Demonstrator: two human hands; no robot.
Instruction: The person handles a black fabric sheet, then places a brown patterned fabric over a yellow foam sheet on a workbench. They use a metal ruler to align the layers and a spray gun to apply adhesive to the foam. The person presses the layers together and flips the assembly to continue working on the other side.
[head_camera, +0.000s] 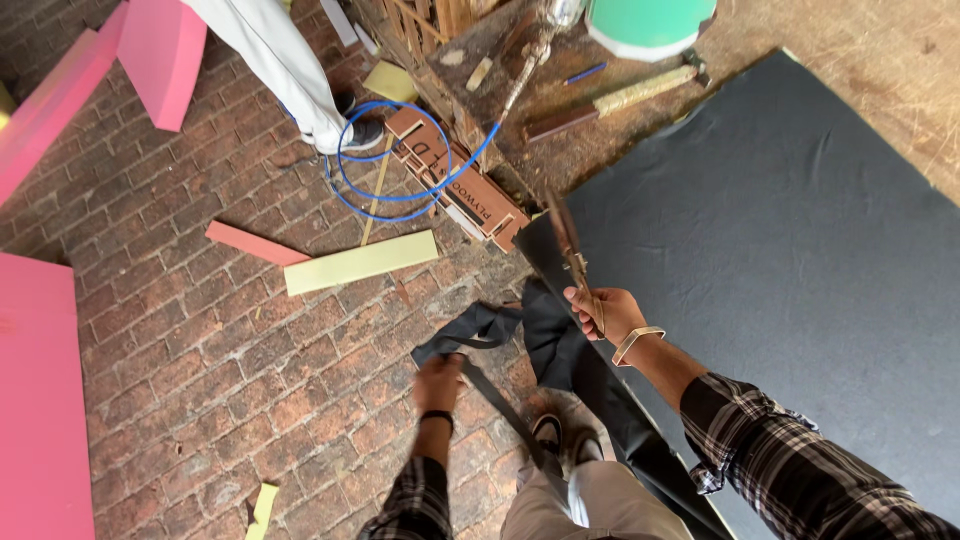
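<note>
A large sheet of black fabric (790, 250) covers a table on the right. My right hand (603, 312) grips the handles of long scissors (567, 243) whose blades point up along the sheet's left edge. My left hand (438, 383), blurred, holds a cut strip of black fabric (478, 333) that hangs off the sheet's edge over the brick floor. My shoes (563, 437) show below the strip.
Brick floor (200, 340) with pink foam boards (40, 400), a yellow strip (360, 262), a red strip (255, 243) and a blue hose loop (395, 160). Another person's leg (285, 70) stands at the top. A cluttered wooden bench (520, 60) holds a hammer (640, 90) and a green bucket (648, 22).
</note>
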